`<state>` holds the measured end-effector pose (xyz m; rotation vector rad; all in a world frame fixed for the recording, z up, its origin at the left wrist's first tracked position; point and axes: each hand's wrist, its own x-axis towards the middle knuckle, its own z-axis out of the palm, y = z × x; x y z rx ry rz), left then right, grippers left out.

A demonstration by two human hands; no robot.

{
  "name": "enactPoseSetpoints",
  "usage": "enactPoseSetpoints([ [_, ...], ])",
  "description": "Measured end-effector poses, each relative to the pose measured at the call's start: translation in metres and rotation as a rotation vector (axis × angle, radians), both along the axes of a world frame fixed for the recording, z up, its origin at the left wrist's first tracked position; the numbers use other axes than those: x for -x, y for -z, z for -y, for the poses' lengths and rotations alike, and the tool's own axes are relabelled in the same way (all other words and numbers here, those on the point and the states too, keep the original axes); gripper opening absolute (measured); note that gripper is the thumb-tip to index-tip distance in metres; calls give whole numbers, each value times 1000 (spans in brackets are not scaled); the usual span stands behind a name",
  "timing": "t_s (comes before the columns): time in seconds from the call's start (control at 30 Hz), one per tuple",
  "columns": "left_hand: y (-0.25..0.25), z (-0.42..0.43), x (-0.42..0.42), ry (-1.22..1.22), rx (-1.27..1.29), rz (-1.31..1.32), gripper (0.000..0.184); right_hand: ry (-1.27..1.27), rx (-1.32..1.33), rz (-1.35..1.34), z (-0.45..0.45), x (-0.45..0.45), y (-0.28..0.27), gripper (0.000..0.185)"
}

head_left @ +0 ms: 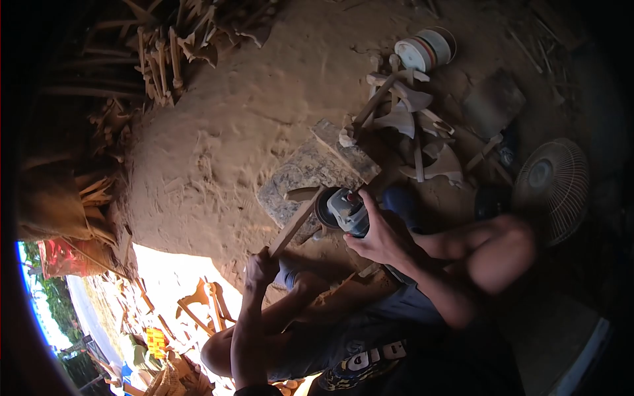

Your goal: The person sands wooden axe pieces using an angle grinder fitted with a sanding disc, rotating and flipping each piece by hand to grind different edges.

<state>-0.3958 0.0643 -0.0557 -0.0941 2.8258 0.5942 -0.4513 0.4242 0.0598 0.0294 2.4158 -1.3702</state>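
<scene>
My left hand [261, 267] is closed around the handle end of a wooden axe-shaped piece [292, 228]. Its far end rests over a worn wooden block [284, 181] on the ground. In my right hand [385, 239] is an angle grinder [348, 211], with my fingers wrapped about its body. The grinder's dark disc [323, 207] is at the upper part of the wooden piece; whether it touches the wood I cannot tell.
Several carved wooden axe shapes [399, 119] lie beyond the block, near a white bucket [422, 53]. A round fan [551, 191] stands at the right. More wooden pieces [162, 59] are heaped at the upper left and in bright sunlight at the lower left.
</scene>
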Motion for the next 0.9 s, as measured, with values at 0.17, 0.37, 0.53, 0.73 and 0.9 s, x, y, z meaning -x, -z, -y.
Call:
enactPoseSetpoints([
  [0.17, 9, 11, -3, 16, -23, 2, 12, 51, 25, -60, -15, 1, 17, 90],
  [0.37, 10, 12, -3, -2, -12, 31, 15, 64, 120, -116, -18, 18, 41, 102],
  [0.53, 6, 6, -2, -41, -13, 76, 17, 70, 117, -104, -17, 17, 63, 103],
  [0.73, 12, 19, -4, -8, -91, 32, 17, 135, 125, -126, -20, 15, 46, 102],
  [0.9, -22, 21, 13, -1, 2, -219, 14, 194, 101, -327, -35, 25, 6, 96],
])
